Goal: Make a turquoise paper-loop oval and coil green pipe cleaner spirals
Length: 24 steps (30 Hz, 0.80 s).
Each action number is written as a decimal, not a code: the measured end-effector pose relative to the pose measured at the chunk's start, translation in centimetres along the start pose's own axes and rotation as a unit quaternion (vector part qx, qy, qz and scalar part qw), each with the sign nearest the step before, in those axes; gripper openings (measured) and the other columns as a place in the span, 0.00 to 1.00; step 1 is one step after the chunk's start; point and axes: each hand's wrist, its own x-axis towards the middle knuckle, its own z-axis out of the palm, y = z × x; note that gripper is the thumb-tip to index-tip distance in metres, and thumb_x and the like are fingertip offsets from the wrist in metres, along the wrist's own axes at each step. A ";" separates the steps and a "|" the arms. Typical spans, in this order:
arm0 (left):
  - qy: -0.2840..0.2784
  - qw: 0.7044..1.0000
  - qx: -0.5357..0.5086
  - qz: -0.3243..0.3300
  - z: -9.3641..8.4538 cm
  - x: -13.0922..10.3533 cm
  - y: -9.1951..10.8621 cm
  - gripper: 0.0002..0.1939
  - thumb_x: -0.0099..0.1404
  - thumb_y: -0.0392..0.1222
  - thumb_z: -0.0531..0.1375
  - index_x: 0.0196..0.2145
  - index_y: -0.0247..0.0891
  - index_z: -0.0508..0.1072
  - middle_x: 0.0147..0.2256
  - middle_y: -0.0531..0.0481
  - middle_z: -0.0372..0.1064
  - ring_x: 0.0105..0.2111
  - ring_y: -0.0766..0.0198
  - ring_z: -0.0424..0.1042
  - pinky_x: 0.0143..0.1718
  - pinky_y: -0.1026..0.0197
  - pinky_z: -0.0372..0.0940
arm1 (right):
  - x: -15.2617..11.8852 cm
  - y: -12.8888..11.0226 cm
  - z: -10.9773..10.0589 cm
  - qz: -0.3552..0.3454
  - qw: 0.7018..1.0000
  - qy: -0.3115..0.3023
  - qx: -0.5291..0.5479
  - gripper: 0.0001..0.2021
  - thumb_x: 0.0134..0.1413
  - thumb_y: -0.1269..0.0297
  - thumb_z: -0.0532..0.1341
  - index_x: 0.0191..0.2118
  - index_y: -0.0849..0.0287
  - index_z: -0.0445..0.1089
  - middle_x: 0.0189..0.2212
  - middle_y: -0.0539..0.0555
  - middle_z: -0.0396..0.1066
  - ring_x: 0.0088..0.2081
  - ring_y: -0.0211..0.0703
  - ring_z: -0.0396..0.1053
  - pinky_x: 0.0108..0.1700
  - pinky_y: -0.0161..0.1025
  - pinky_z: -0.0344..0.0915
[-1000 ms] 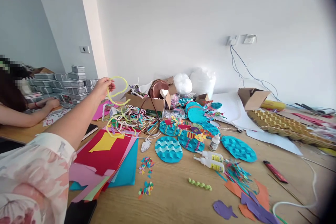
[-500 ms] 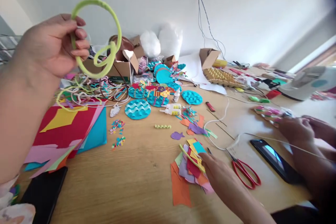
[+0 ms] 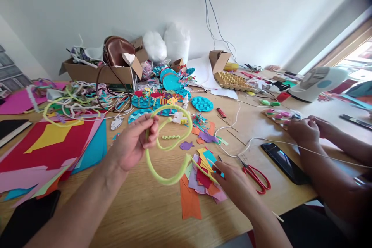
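Note:
My left hand [image 3: 139, 137] is closed on a looped yellow-green pipe cleaner [image 3: 167, 180], held up over the middle of the table. My right hand [image 3: 229, 174] is above a pile of coloured paper scraps [image 3: 190, 197], fingers pinched on what looks like a thin wooden stick [image 3: 278, 217]; its far end shows beyond the wrist. Another yellow-green strand [image 3: 202, 171] slants over the scraps beside these fingers; whether they hold it I cannot tell. A short coiled yellow-green pipe cleaner [image 3: 171, 137] and a purple paper fish [image 3: 186, 145] lie beyond the loops.
Red scissors [image 3: 257, 178] and a phone [image 3: 285, 162] lie at right, near a co-worker's hands [image 3: 305, 130]. A white cord [image 3: 240, 116] crosses there. Coloured sheets [image 3: 84, 139] and tangled pipe cleaners [image 3: 72, 97] are at left. Glue bottles [image 3: 185, 102] and blue discs [image 3: 202, 104] stand behind.
My left hand has come down and to the right with the looped pipe cleaner, from high at the left to near my right hand. My right hand stays by the paper scraps.

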 end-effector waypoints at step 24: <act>-0.021 0.904 0.392 -0.171 -5.0 -6.2 -3.8 0.16 0.54 0.48 0.55 0.42 0.50 0.71 0.20 0.54 0.64 0.14 0.66 0.62 0.10 0.67 0.51 | 2.2 1.3 4.0 0.019 0.997 -0.045 -0.060 0.07 0.57 0.66 0.50 0.35 0.59 0.65 0.33 0.56 0.72 0.35 0.46 0.69 0.27 0.36 0.46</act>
